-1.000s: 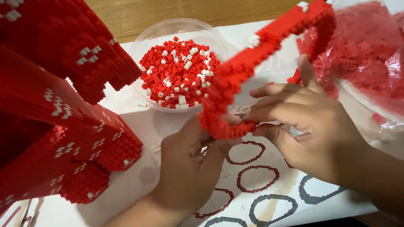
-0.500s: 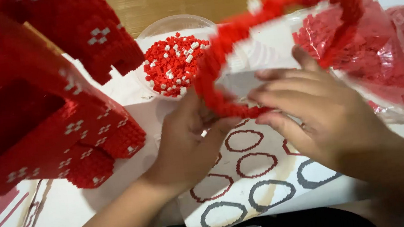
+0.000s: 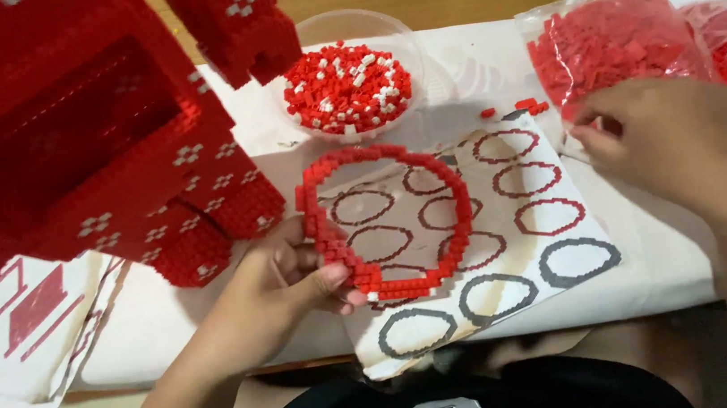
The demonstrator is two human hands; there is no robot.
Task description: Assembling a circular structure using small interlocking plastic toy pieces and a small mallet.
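single head cam, looks steeply down, close over table (image 3: 658, 263), near edge at frame bottom, wearer's torso showing

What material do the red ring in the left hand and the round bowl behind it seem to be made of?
Red ring: likely hard plastic, glossy, built from tiny studded bricks with visible seams. Round bowl: probably clear thin plastic; the cloth shows through its wall. Left hand pinches the ring.

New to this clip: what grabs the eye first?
The big red brick-built structure with small white patterns fills the upper left. At centre, the left hand pinches a red ring of small bricks over a printed sheet of ring outlines. A clear bowl of red and white bricks sits behind it, while the right hand reaches to clear bags of red bricks at upper right.
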